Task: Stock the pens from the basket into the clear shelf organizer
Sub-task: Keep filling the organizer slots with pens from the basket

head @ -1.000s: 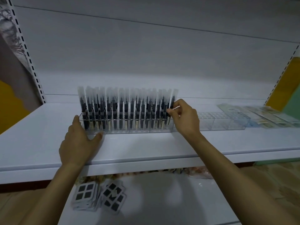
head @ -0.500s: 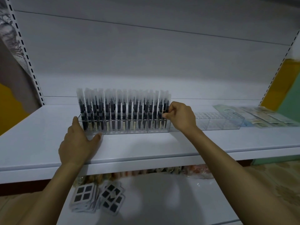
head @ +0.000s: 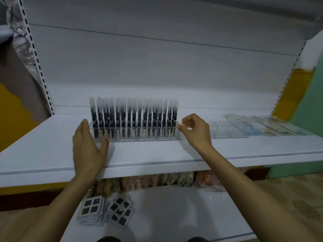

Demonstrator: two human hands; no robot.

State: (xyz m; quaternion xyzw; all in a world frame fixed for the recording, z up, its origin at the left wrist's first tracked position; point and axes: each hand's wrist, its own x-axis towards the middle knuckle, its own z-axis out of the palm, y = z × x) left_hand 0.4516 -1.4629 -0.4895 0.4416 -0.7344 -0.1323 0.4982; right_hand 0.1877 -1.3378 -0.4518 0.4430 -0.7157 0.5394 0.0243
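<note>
Between my left hand [head: 87, 145] and my right hand [head: 195, 130], on the white shelf [head: 157, 152], the clear shelf organizer [head: 148, 138] holds a row of upright pens [head: 134, 119]. My left hand lies flat and spread against its left end, thumb along the front. My right hand is loosely curled, fingertips [head: 178, 126] at its right end; I cannot tell whether they pinch it.
</note>
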